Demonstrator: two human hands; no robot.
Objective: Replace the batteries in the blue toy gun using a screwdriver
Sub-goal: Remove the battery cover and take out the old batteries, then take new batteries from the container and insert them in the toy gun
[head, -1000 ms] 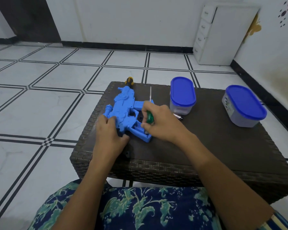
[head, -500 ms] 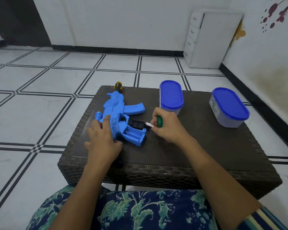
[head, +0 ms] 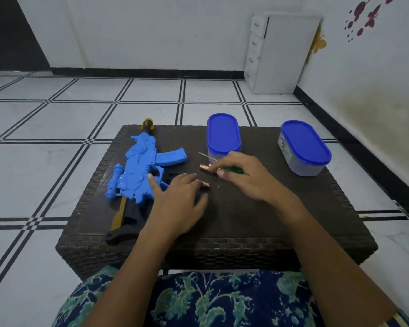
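Layout on the tabletop point(head: 246, 215). The toy gun point(head: 137, 171) lies flat on the left part, muzzle at the far edge, stock toward the near edge. 2 containers stand along the far side, well apart: the left container point(head: 223, 134) at the middle and the right container point(head: 304, 147) near the right edge. The screwdriver point(head: 234, 170), held in the right hand point(head: 243, 178), lies just in front of the left container. The far battery point(head: 204, 167) lies at that hand's fingertips. The near battery point(head: 204, 184) lies just in front of it, at the fingertips of the left hand point(head: 177, 204), which rests over the gun's grip. A screw point(head: 219, 185) lies just right of the near battery. A drawer cabinet point(head: 281, 53) stands on the floor point(head: 57, 161) behind, to the right.
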